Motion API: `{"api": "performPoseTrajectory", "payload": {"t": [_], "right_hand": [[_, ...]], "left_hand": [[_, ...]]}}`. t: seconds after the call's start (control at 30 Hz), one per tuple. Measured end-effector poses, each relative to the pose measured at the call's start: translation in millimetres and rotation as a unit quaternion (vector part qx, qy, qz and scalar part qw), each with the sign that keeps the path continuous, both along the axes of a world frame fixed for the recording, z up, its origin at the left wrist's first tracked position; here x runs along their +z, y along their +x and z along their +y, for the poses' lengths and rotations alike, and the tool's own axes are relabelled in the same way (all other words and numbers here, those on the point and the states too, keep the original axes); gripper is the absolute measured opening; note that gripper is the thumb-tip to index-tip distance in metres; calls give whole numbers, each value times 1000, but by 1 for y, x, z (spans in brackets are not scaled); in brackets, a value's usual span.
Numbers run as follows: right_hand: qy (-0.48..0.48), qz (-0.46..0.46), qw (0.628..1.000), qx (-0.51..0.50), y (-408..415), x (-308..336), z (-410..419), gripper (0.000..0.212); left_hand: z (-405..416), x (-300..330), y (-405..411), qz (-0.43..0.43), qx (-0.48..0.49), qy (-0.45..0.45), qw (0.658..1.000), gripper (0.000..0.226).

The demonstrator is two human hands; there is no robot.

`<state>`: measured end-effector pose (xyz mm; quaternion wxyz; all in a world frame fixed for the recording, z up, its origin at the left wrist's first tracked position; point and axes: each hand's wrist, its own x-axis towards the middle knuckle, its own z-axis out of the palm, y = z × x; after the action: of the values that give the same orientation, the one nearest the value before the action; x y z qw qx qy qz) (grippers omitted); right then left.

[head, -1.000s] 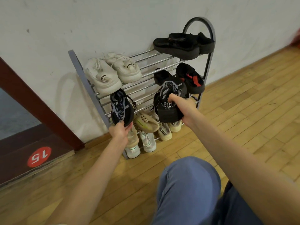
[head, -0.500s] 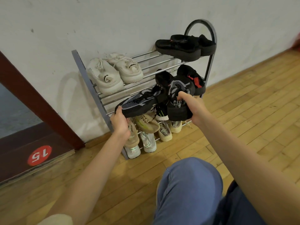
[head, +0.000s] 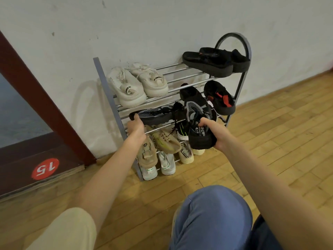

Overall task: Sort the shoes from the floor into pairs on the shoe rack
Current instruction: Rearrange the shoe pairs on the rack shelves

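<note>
A grey metal shoe rack (head: 106, 91) leans against the white wall. My left hand (head: 136, 128) grips the toe of a black knit sneaker (head: 155, 115) that lies sideways across the second shelf's left half. My right hand (head: 211, 131) holds the heel of its matching black sneaker (head: 197, 112), tilted toe-up in front of the same shelf. Cream sneakers (head: 137, 86) and black slippers (head: 214, 62) sit on the top shelf. A black-and-red pair (head: 219, 97) fills the second shelf's right side.
Lower shelves hold beige shoes (head: 165, 141), a black shoe with green stripes (head: 182, 130) and white sneakers (head: 166, 162). A dark red door frame (head: 45, 105) stands to the left. My bent knee (head: 214, 210) is in front, over wooden floor (head: 270, 141).
My left hand swung its sneaker from upright to lying sideways on the second shelf. My right hand lowered slightly with its sneaker.
</note>
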<state>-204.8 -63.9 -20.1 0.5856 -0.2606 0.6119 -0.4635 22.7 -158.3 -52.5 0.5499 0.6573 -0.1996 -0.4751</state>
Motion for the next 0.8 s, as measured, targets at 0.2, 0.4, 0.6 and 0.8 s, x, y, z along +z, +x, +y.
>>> {"api": "performPoseTrajectory", "payload": {"t": [0.2, 0.4, 0.6, 0.8], "right_hand": [[20, 15, 1000, 11, 1, -5, -4, 48], [18, 16, 999, 23, -3, -2, -4, 44], [5, 52, 998, 33, -9, 2, -4, 41], [-31, 110, 992, 49, -14, 15, -1, 19]], "left_hand": [[-4, -15, 3, 12, 29, 6, 999, 37], [17, -31, -8, 39, 51, -14, 998, 31], [35, -37, -39, 90, -104, 57, 989, 27], [23, -31, -70, 153, -206, 72, 964, 42]]}}
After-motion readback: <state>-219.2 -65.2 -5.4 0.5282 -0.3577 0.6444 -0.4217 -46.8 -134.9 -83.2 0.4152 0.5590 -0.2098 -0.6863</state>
